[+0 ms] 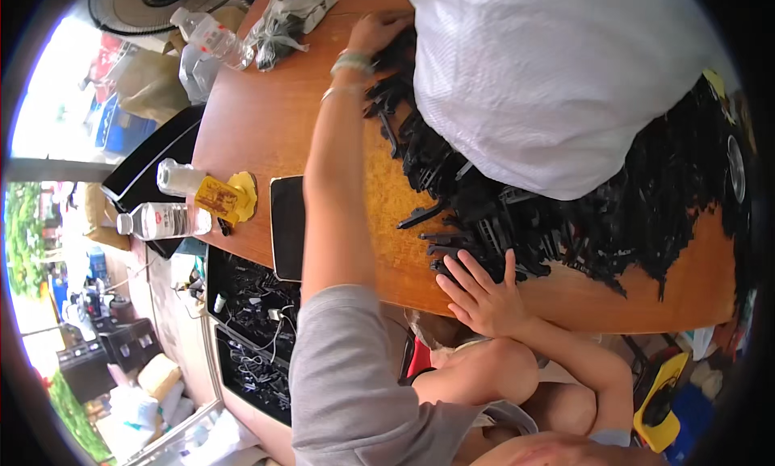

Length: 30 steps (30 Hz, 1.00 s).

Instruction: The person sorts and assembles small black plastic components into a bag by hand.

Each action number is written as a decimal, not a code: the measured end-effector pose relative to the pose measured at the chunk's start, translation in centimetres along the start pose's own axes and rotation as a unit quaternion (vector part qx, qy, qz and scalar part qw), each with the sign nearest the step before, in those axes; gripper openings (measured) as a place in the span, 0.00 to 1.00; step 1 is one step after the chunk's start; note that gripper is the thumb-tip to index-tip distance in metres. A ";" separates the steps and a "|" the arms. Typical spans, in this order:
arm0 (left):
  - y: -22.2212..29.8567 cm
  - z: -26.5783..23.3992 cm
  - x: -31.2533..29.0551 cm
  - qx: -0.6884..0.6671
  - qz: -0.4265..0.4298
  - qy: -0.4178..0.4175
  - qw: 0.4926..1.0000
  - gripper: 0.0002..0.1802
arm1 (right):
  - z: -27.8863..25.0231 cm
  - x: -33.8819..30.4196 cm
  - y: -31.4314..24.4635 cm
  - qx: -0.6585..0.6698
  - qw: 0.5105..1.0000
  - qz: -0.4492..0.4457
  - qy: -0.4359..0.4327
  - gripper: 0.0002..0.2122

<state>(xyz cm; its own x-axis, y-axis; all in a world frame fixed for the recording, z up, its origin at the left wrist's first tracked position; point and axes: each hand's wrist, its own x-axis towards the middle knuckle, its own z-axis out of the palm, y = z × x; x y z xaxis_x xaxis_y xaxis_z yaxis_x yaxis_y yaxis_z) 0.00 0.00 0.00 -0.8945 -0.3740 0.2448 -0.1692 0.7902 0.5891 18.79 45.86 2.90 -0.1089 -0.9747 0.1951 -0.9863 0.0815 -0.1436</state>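
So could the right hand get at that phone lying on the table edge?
Probably yes. The right hand lies flat on the black plastic parts, and the dark phone is across the left forearm, so it would have to reach under or round it.

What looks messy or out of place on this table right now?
The black plastic parts lie in a loose heap that spreads right to the near edge of the wooden table, partly under a big white sack. The left hand and right hand rest at its edges. A plastic bottle lies on its side.

Glossy wooden table (pixel 266 119), seemingly matt black plastic parts (pixel 646 208), woven white sack (pixel 549 71).
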 end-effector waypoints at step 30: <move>14.3 5.0 -24.2 -0.014 -0.152 0.326 0.933 0.19 | 2.2 0.0 -0.3 0.017 0.979 -0.033 0.200 0.12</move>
<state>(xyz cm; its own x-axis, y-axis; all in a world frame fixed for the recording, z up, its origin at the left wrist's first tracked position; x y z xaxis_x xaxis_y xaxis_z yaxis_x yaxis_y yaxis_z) 17.17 22.77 -1.39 -0.3630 -0.8020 0.4743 -0.3557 0.5898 0.7250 19.38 45.43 0.85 -0.0909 -0.8174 0.5689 -0.9888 0.0065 -0.1488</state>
